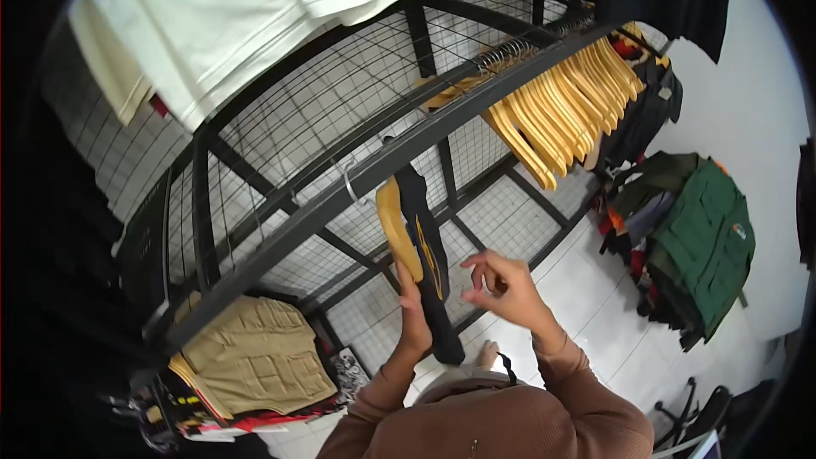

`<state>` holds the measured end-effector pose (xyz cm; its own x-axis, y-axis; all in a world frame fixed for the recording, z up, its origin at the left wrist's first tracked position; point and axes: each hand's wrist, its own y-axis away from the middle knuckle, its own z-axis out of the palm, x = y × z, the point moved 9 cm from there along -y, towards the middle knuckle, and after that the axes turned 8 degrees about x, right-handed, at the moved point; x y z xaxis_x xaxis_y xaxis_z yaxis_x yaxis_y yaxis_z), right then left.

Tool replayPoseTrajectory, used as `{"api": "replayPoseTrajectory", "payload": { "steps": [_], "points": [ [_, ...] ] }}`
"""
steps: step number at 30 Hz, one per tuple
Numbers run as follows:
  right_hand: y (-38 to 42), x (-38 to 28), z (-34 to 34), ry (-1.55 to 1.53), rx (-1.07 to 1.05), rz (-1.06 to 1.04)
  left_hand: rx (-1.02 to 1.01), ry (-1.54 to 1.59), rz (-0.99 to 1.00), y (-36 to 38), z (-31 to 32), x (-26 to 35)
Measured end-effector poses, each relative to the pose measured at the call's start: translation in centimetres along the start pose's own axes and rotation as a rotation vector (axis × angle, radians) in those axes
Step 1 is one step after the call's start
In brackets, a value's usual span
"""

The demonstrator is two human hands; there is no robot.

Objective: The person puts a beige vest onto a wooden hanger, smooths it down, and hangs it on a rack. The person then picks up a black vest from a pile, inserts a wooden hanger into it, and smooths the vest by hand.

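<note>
A black garment (438, 302) with yellow-orange trim hangs on a wooden hanger (396, 225) at the dark rail, seen nearly edge-on. My left hand (412, 319) is at the lower end of this hanger, its fingers along the wood and partly hidden behind it. To the right of the garment, my right hand (507, 289) is raised in the air. Its fingers are bent, with thumb and forefinger apart, and nothing shows between them.
Several bare wooden hangers (557, 115) hang along the dark metal rack (340, 204). White garments (229, 17) hang above. A beige vest (259, 357) tops a clothes pile at lower left; a green vest (705, 234) covers another at right. An office chair (701, 421) stands lower right.
</note>
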<state>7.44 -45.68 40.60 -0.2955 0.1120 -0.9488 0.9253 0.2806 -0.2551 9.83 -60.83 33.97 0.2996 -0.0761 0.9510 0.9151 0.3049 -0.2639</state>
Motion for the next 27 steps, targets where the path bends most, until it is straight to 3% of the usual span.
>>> {"api": "replayPoseTrajectory", "payload": {
  "steps": [1,5,9,13,15,19,22,23,26,27],
  "points": [
    [1.0,-0.8,0.2,0.208,-0.055,0.018,0.019,0.013,0.004,0.0,0.4,0.4],
    [3.2,-0.1,1.0,0.391,0.013,-0.111,-0.131,0.052,0.06,-0.9,3.5,2.4],
    [2.1,0.3,-1.3,0.668,0.203,-0.359,-0.145,-0.239,0.211,-2.1,2.3,3.7],
    [-1.4,1.8,-3.4,0.801,0.321,-0.367,-0.17,-0.468,0.3,-3.4,-0.3,4.6],
    [-3.3,3.0,-4.1,0.816,0.374,-0.381,0.087,-0.72,0.416,-4.4,-4.4,6.4],
    [-6.6,4.9,-4.1,0.843,0.481,-0.409,0.246,-0.991,0.441,-5.7,-10.4,7.5],
    [-8.8,6.2,-3.5,0.86,0.516,-0.416,-0.086,-1.244,0.249,-7.2,-12.1,5.9],
    [-8.9,6.6,-3.1,0.872,0.537,-0.418,-0.103,-1.254,0.26,-7.5,-12.4,6.6],
    [-7.9,5.9,-1.9,0.737,0.746,-0.394,-0.415,-1.086,-0.233,-6.2,-12.8,4.6],
    [-7.4,5.5,-1.6,0.677,0.84,-0.391,-0.439,-1.09,-0.228,-6.0,-13.0,4.1]
  ]
}}
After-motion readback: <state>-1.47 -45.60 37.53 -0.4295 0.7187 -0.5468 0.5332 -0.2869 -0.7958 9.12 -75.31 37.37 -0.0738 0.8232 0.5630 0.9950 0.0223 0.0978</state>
